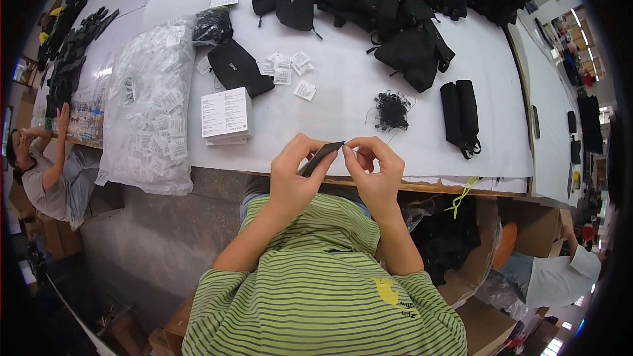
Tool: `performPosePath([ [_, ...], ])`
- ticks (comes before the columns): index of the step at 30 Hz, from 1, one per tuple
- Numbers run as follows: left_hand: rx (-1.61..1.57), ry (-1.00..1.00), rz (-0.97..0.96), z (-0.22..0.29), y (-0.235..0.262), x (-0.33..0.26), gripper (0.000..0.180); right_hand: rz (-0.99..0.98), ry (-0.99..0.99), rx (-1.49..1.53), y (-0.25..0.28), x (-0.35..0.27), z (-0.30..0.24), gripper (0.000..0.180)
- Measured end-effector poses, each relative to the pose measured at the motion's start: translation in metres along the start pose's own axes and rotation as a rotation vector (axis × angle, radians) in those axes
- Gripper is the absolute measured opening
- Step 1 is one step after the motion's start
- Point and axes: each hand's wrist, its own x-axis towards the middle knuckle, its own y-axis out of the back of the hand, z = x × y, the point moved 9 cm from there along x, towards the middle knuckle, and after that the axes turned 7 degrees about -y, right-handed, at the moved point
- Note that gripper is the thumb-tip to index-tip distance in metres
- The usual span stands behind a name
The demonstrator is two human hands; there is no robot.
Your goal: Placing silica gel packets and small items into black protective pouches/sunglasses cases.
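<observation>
Just over the table's near edge, my left hand (pixel 294 175) grips a thin, flat, dark card-like piece (pixel 323 157) between thumb and fingers, tilted up to the right. Thumb and fingertip of my right hand (pixel 378 173) are pinched together at the upper right corner of that piece. Whatever lies in this pinch is too small to make out. Beyond my right hand is a tangled heap of thin black strings (pixel 392 111) on the white tabletop. A stack of white printed cards (pixel 225 116) sits to the left of my left hand.
Left of the cards lies a clear bag full of white labels (pixel 148 105). A black pouch (pixel 239 67) and loose white labels (pixel 282 69) are behind them. Black pouches (pixel 359 0) pile up at the back; two rolled black ones (pixel 459 117) lie right. Other people sit at both sides.
</observation>
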Motion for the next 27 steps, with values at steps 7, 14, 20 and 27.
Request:
performPosePath([
  [7, -0.166, 0.048, -0.182, -0.008, -0.007, -0.001, 0.012, -0.093, -0.235, 0.304, 0.001, 0.006, 0.029, 0.008],
  [14, -0.503, 0.377, -0.507, -0.042, -0.046, -0.010, 0.014, -0.380, -0.308, 0.331, -0.015, -0.002, 0.041, 0.011],
  [20, -0.417, 0.346, -0.540, -0.046, -0.067, 0.001, 0.010, -0.479, -0.539, 0.669, -0.014, -0.011, 0.069, 0.013],
  [27, -0.049, -0.007, -0.543, -0.102, -0.145, 0.104, 0.022, -0.408, -0.584, 0.596, 0.014, -0.012, 0.093, 0.013],
])
